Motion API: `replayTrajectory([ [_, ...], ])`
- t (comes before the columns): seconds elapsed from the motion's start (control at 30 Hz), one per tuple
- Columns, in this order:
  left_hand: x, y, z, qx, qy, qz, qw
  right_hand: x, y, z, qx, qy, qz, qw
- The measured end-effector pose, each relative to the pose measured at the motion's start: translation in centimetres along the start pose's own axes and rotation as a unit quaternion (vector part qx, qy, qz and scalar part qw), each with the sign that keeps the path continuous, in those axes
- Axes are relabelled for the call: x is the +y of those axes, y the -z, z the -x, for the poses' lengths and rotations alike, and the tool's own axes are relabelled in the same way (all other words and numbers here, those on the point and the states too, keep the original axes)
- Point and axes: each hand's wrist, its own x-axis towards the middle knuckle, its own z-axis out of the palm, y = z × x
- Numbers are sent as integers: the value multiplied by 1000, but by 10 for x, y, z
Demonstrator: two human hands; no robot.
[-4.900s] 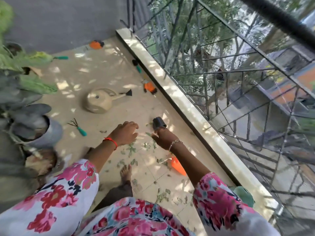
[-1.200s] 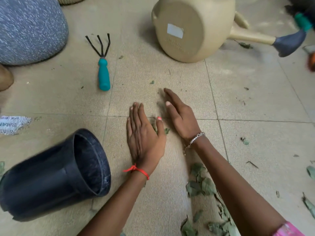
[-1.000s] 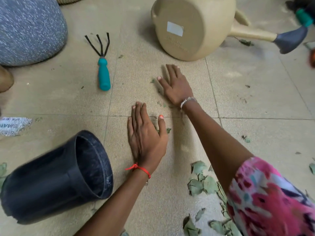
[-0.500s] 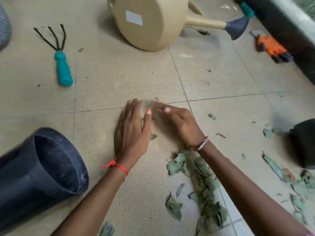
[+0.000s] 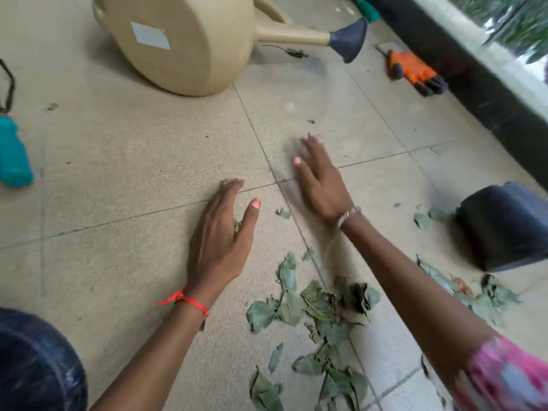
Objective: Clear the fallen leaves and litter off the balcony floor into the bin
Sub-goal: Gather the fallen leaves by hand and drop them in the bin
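Beyond one leaf pile [image 5: 320,310] lie left hand [image 5: 219,241] and right hand [image 5: 321,185] (both flat).

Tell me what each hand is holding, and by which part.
Nothing is held. The left hand and right hand are both open, palms down on the floor.

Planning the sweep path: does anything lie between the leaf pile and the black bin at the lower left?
Only the person's own left forearm, which crosses the floor between the leaf pile and the bin. The left hand lies flat on the tiles further up. No other object shows on that stretch.
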Motion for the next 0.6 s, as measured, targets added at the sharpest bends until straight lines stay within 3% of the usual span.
replayTrajectory([
  [0.1, -1, -1, 0, 3, -7, 7, 1000, 21, 1, -62, -3, -74, 118, 990],
  [0.2, -3, -1, -1, 0, -10, -1, 1000, 27, -5, -88, -25, -82, 174, 981],
  [0.47, -1, -1, 0, -7, -14, -7, 1000, -16, -20, 24, -160, 109, 105, 975],
  [0.6, 0, 1, 3, -10, -19, -3, 1000, -26, -9, 72, -224, 101, -37, 969],
])
